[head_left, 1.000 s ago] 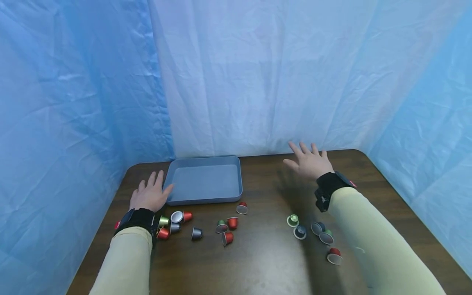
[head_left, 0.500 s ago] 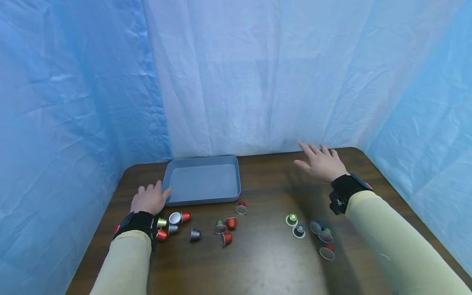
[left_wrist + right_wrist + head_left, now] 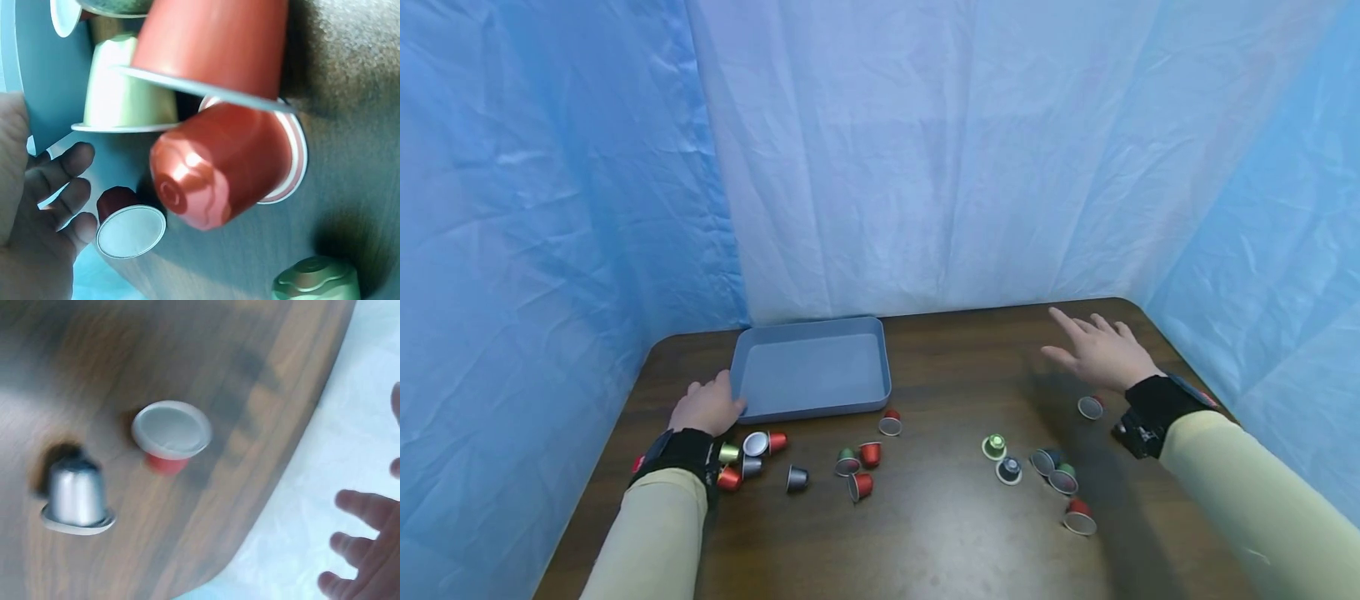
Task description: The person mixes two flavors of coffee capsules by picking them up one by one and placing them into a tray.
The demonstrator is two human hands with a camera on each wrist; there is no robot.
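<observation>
My left hand (image 3: 703, 407) hovers low beside the left front corner of a blue-grey tray (image 3: 811, 412). In the left wrist view its fingers (image 3: 74, 195) bend loosely, with a dark red coffee capsule (image 3: 130, 231) close by their tips. The hand hides that capsule in the head view. My right hand (image 3: 1101, 354) is held over the far right of the table, fingers spread and holding nothing. Below it lies a red capsule with a pale lid (image 3: 1090, 407). A silver capsule (image 3: 76, 497) shows near that red one in the right wrist view.
Several capsules, including a green one (image 3: 728, 452), cluster by my left wrist. More lie mid-table, such as a red capsule (image 3: 861, 486). Another group with a light green capsule (image 3: 996, 445) is at right. Blue sheeting (image 3: 880, 167) surrounds the wooden table (image 3: 925, 550).
My right hand has moved to the right, and a red capsule now shows beside its wrist. The left hand's fingers have gone from spread to bent downward. The tray has stayed in place.
</observation>
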